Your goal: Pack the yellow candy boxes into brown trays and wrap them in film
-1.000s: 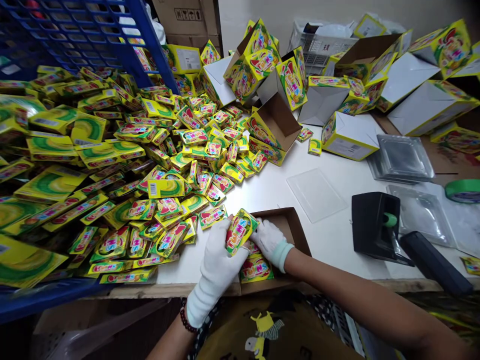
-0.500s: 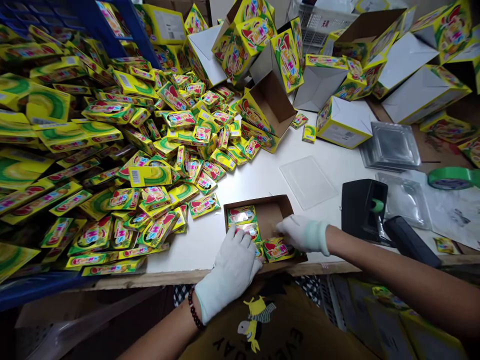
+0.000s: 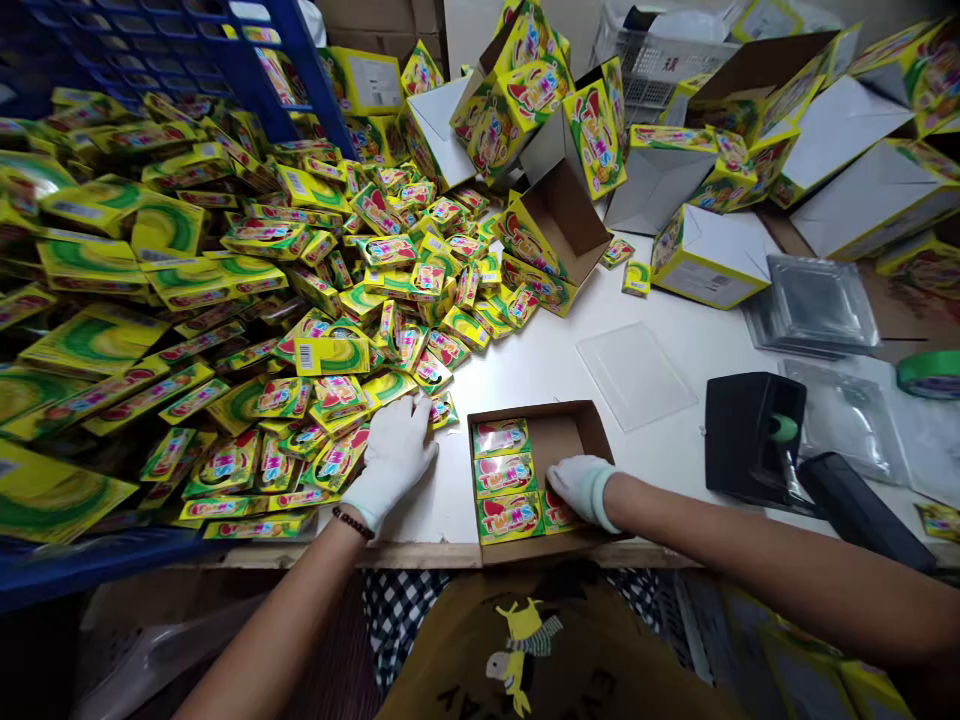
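Observation:
An open brown cardboard box (image 3: 482, 553) stands at the front edge of the white table, with several small yellow-green packets (image 3: 504, 475) lying flat along its left side and front. My right hand (image 3: 581, 488), in a white glove, reaches into the box with its fingers bent down on a packet at the front right; what the fingertips grip is hidden. My left hand (image 3: 397, 450), also gloved, lies at the right edge of the big heap of packets (image 3: 337, 355), fingers over a packet there. Whether it grips that packet does not show.
Behind the box lies a clear plastic sheet (image 3: 636, 375). A black tape dispenser (image 3: 754, 440) is at the right, near clear plastic trays (image 3: 821, 300) and green tape (image 3: 930, 374). Larger printed cartons (image 3: 709, 255) line the back. A blue crate (image 3: 300, 70) stands back left.
My left hand has left the box and moved left to the heap, uncovering packets in the box. My right hand has shifted slightly down over the front right packet. The view has shifted.

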`<state>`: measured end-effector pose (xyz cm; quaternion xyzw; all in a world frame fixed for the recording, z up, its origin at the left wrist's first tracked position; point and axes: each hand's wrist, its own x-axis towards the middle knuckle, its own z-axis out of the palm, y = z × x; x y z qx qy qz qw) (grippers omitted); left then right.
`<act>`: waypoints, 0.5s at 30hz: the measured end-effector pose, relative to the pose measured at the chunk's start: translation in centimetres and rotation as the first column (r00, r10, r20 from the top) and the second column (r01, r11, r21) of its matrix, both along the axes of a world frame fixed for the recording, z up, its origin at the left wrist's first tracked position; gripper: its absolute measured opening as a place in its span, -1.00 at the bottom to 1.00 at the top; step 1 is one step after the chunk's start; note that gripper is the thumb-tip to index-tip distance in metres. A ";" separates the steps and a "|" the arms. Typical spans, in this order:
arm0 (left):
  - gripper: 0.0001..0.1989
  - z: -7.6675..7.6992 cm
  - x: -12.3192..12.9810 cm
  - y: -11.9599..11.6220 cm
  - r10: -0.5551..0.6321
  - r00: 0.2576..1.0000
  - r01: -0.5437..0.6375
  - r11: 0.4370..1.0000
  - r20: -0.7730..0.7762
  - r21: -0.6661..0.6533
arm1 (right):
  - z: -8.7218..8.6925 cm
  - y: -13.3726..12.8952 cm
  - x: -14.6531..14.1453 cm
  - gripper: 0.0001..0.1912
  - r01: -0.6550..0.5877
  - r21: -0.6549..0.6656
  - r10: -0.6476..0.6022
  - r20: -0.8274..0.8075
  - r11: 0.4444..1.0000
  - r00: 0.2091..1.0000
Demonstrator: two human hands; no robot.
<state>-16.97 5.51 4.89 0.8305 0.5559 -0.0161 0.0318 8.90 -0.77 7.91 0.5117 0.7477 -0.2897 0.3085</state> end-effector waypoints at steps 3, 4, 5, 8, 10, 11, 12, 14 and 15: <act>-0.59 0.3 -0.4 0.7 0.037 0.999 -0.037 0.999 0.002 0.014 | 1.8 1.6 1.5 -0.68 0.061 0.019 -0.058 -0.124 0.998 0.991; -0.57 1.0 -0.3 0.6 0.041 0.997 -0.044 0.998 0.061 0.050 | 2.5 2.2 1.8 -0.71 0.121 0.068 -0.104 -0.217 0.990 0.971; -0.55 2.0 -0.1 0.2 0.019 0.991 -0.032 0.995 0.131 0.100 | 3.2 2.8 2.1 -0.71 0.205 0.130 -0.150 -0.339 0.970 0.929; -0.54 5.8 1.3 -1.7 -0.209 0.936 0.150 0.965 0.283 0.217 | 5.2 3.9 2.2 -0.55 0.431 0.252 -0.150 -0.692 0.866 0.706; -0.60 7.6 3.0 -3.5 -0.377 0.874 0.329 0.923 0.305 0.199 | 6.3 4.2 1.9 -0.53 0.388 0.231 -0.089 -0.753 0.892 0.652; -0.63 8.0 3.9 -4.3 -0.437 0.841 0.401 0.899 0.319 0.174 | 6.6 4.3 1.9 -0.58 0.308 0.206 -0.067 -0.723 0.929 0.687; -0.64 8.0 4.7 -4.8 -0.473 0.810 0.449 0.881 0.346 0.152 | 6.8 4.3 2.0 -0.64 0.216 0.170 -0.052 -0.660 0.961 0.750; -0.63 6.9 5.6 -4.9 -0.469 0.770 0.461 0.878 0.433 0.132 | 6.8 4.2 2.4 -0.72 0.091 0.077 -0.044 -0.468 0.993 0.883; -0.62 6.0 5.7 -4.4 -0.427 0.771 0.419 0.899 0.473 0.129 | 6.5 4.1 2.7 -0.72 0.079 0.047 -0.057 -0.360 0.996 0.931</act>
